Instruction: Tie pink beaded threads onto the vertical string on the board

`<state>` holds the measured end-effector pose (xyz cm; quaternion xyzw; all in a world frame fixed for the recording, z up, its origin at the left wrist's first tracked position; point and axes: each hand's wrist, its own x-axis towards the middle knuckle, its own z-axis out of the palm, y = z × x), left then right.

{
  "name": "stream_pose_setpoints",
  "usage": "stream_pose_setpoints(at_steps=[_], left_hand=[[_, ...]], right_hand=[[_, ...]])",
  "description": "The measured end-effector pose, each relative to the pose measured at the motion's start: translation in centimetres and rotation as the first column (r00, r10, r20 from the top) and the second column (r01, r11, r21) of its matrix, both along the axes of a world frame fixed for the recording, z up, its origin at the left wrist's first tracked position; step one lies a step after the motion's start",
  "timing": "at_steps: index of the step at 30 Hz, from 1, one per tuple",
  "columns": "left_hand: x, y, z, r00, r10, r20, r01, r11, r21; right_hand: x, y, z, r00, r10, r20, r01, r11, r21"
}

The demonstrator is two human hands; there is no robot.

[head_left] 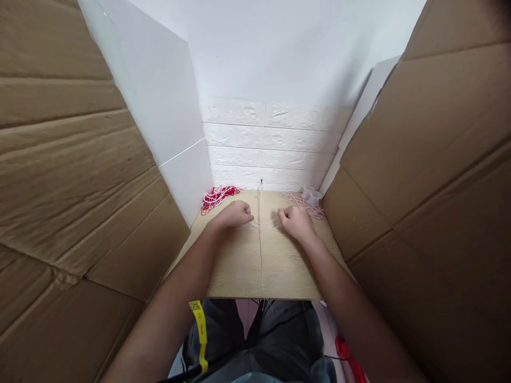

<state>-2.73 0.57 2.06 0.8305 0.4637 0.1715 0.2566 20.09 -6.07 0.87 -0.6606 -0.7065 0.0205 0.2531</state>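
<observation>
A pale cord (261, 250) runs from a small hook (261, 181) low on the wall, down the middle of the wooden board (235, 271) and over its near edge. To the left of this cord, my left hand (238, 214) is closed in a pinch on a thin thread end. My right hand (295, 219), on the other side, pinches another thin thread end. The fine thread (270, 222) crosses the cord between both hands; whether it is looped or knotted there is too small to tell.
Red and white cords (219, 198) lie heaped at the board's back left. At the back right are pink-white cords (309, 206) and small translucent rolls (314, 198). Cardboard walls (80, 213) rise on both sides, with a white brick-pattern wall (275, 141) behind.
</observation>
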Motion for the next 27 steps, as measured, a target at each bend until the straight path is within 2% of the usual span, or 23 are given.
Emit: stream_pose_setpoints(at_steps=[3,6,9,15,22,24,27], left_hand=[[-0.5,0.3,0.0,0.999,0.04,0.029,-0.041,0.999,0.016],[-0.8,0.6,0.0,0.997,0.068,0.029,-0.069,0.997,0.038],[-1.0,0.8,-0.1,0.993,0.117,0.014,-0.117,0.992,0.042],[-1.6,1.0,0.2,0.981,0.191,0.034,-0.192,0.98,0.045],[-2.4,1.3,0.6,0.96,0.277,0.042,-0.277,0.961,0.003],[-2.3,1.2,0.9,0.96,0.276,0.049,-0.276,0.961,-0.009],[-2.0,0.8,1.4,0.975,0.207,0.086,-0.198,0.975,-0.098]], right_hand=[[0.1,0.0,0.0,0.991,-0.125,0.045,0.126,0.992,-0.019],[0.6,0.0,-0.1,0.986,-0.15,0.067,0.155,0.985,-0.076],[1.0,0.0,-0.2,0.974,-0.213,0.078,0.218,0.973,-0.074],[1.7,0.2,-0.1,0.93,-0.368,-0.014,0.366,0.928,-0.064],[2.9,0.5,0.0,0.887,-0.445,-0.122,0.452,0.892,0.032],[3.1,0.5,0.1,0.875,-0.46,-0.149,0.47,0.882,0.035],[3.1,0.4,0.4,0.857,-0.488,-0.166,0.499,0.866,0.027]])
